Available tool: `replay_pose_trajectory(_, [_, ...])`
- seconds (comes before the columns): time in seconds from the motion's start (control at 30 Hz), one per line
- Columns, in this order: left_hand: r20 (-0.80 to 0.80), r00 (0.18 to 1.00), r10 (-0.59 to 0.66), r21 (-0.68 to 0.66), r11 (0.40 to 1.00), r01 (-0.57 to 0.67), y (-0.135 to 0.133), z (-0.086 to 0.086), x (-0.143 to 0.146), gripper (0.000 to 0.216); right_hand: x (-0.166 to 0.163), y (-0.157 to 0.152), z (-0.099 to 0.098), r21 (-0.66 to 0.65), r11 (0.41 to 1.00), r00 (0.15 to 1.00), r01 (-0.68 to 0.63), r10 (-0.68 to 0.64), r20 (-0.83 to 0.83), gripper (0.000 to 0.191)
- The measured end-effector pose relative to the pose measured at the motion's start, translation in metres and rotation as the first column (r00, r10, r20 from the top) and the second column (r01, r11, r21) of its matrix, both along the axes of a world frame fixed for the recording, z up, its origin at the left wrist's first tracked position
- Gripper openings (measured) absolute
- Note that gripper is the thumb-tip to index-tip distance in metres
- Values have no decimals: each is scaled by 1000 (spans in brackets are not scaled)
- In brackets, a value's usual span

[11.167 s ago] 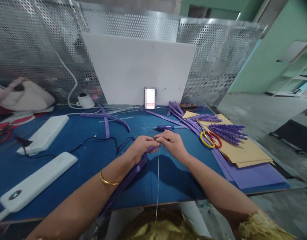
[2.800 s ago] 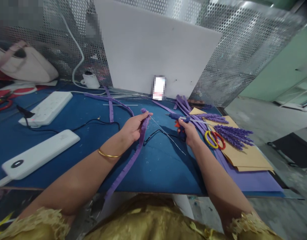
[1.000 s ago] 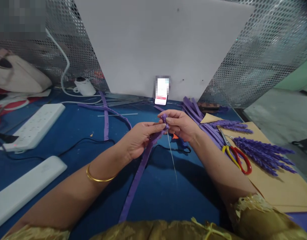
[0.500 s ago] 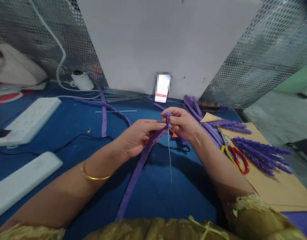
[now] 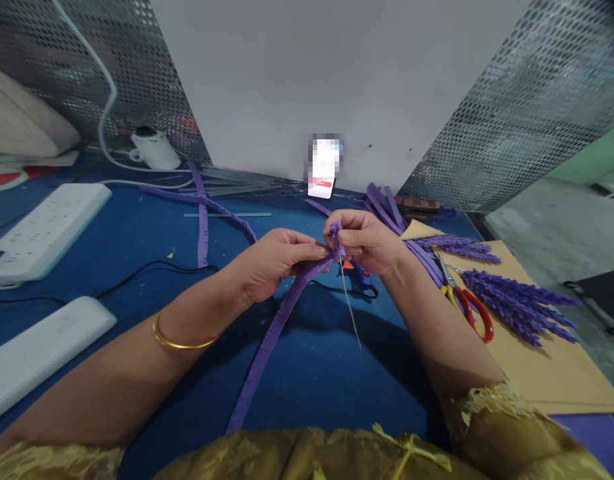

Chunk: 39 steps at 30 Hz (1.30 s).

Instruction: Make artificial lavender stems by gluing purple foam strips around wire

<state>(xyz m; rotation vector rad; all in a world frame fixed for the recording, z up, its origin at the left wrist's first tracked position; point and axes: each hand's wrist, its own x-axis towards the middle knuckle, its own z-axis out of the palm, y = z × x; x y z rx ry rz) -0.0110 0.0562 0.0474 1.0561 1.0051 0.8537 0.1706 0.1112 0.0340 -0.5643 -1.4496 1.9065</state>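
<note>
Between finger and thumb, my left hand (image 5: 281, 261) pinches a long purple crepe-paper strip (image 5: 269, 347), whose free end trails down toward my lap. My right hand (image 5: 369, 241) is closed on a small purple paper flower (image 5: 335, 230), around which the strip is wound. A thin pale wire stem (image 5: 349, 300) hangs from under the flower, slanting to the right. Behind my right hand lies a blue glue gun (image 5: 361, 279) with an orange part, partly hidden by the fingers.
Red-and-yellow scissors (image 5: 469, 310) and purple lavender-like stems (image 5: 519, 300) lie on brown paper (image 5: 547, 383) at right. Purple strips (image 5: 387, 207) are behind. A lit phone (image 5: 321, 167) leans on the white board. At left are a power strip (image 5: 51, 223), white mug (image 5: 155, 148) and black cable.
The wire stem has swung from nearly vertical to slanting rightward as the flower turned in my fingers. Both hands keep their pinch. The view has shifted slightly.
</note>
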Motion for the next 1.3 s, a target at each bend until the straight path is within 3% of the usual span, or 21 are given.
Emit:
replay_pose_trajectory(0.17, [11,1000,5,-20,1000,-4,-1,-1,3,14,2,-2,5,62,998,996,11,-16,87,27])
replay_pose_trajectory(0.33, [9,997,80,-41,996,-80,-3,0,6,13,1,-9,11,167,983,985,82,-105,136,23])
replay_pose_trajectory(0.63, [89,986,142,-154,980,-127,-4,1,8,11,-7,-17,17,238,949,952,208,-252,172,28])
replay_pose_trajectory(0.83, [-24,986,167,29,986,-167,-6,-4,7,15,-13,-20,12,279,911,916,304,-360,175,29])
replay_pose_trajectory(1.0, [-168,956,239,227,953,-199,-9,-9,6,13,-21,-26,11,278,882,892,381,-430,140,31])
replay_pose_trajectory(1.3, [-230,925,303,239,939,-248,-11,-11,11,10,-25,-26,5,344,822,833,455,-529,163,26])
